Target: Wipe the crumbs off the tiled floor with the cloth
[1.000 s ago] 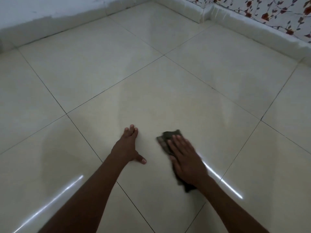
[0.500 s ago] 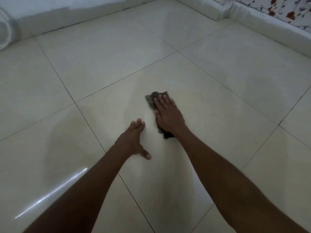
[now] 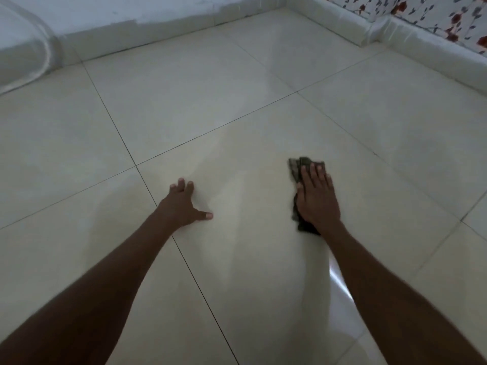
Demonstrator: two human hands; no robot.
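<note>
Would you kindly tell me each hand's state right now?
Left hand: open, flat on the floor.
Right hand: open, pressing the cloth down.

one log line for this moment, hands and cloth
right hand: flat, pressing cloth on floor | left hand: open, braced on floor

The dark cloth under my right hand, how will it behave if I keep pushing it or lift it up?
The dark crumpled cloth looks soft and bunched, so it would probably hang limp if lifted. Pressed flat by the right hand on the glossy cream tiled floor, it likely slides easily. Its free front edge may fold over when pushed.
</note>
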